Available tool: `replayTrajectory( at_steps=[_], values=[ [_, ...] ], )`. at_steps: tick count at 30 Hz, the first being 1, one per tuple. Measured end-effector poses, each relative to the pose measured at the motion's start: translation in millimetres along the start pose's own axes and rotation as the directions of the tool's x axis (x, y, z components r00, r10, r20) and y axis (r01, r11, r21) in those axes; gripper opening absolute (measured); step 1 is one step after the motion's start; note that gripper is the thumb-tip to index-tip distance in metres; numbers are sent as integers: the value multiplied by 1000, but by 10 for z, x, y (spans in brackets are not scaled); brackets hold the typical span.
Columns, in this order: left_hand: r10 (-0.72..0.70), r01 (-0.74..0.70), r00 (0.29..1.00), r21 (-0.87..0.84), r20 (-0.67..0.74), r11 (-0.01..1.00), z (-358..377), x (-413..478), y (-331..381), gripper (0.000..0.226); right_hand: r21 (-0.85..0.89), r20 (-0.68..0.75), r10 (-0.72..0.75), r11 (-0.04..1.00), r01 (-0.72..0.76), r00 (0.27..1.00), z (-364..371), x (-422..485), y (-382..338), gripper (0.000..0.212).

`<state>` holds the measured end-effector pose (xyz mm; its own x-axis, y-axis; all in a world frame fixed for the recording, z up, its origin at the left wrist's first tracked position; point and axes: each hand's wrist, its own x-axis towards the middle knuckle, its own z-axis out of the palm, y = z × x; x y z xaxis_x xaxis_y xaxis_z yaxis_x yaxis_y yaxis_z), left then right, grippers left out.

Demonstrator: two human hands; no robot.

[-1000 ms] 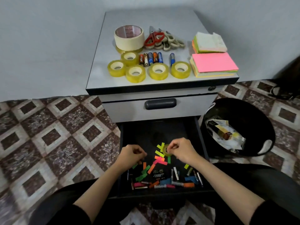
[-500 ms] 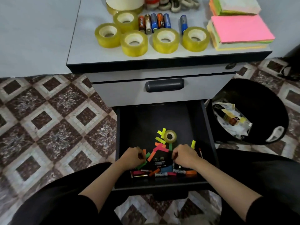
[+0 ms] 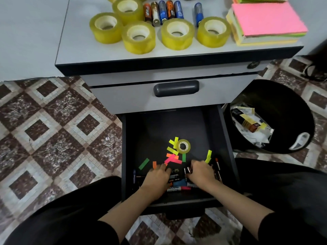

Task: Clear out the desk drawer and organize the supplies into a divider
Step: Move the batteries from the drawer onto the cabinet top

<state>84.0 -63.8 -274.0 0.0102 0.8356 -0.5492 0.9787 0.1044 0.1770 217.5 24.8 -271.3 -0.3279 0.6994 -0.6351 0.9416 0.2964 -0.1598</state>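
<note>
The lower drawer (image 3: 177, 124) stands open, black inside. A small tape roll (image 3: 184, 146) lies in its middle among several bright paper strips (image 3: 172, 159). Loose batteries (image 3: 174, 189) and pens (image 3: 217, 163) lie along the front of the drawer. My left hand (image 3: 156, 179) rests palm down on the batteries with its fingers curled; what it grips is hidden. My right hand (image 3: 200, 172) is closed around a couple of batteries (image 3: 187, 169) whose metal ends stick out to the left.
On the cabinet top (image 3: 70, 50) sit several yellow tape rolls (image 3: 138, 37), a row of batteries (image 3: 162, 12) and stacked sticky-note pads (image 3: 267, 18). A black bin (image 3: 286, 103) with waste paper stands right of the drawer. The upper drawer (image 3: 123, 99) is closed. Patterned floor lies to the left.
Both hands moved from the strips in the middle of the drawer down to the batteries at its front. The camera has come closer and tilted down.
</note>
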Motion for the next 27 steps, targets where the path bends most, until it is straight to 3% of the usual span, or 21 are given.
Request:
replayTrajectory(
  at_steps=[6, 17, 27],
  values=[
    [12, -12, 1000, -11, -24, 1000, 17, 64, 54, 44, 107, 8, -6, 994, 5, 1000, 12, 42, -28, 22],
    [-35, 40, 998, -101, 44, 994, 85, 145, 41, 32, 87, 76, -84, 993, 77, 994, 120, 55, -68, 23],
    [-141, 144, 990, -151, 32, 978, -13, 100, -45, 29, 171, 13, -49, 984, 46, 999, 29, 44, -63, 14]
  ],
)
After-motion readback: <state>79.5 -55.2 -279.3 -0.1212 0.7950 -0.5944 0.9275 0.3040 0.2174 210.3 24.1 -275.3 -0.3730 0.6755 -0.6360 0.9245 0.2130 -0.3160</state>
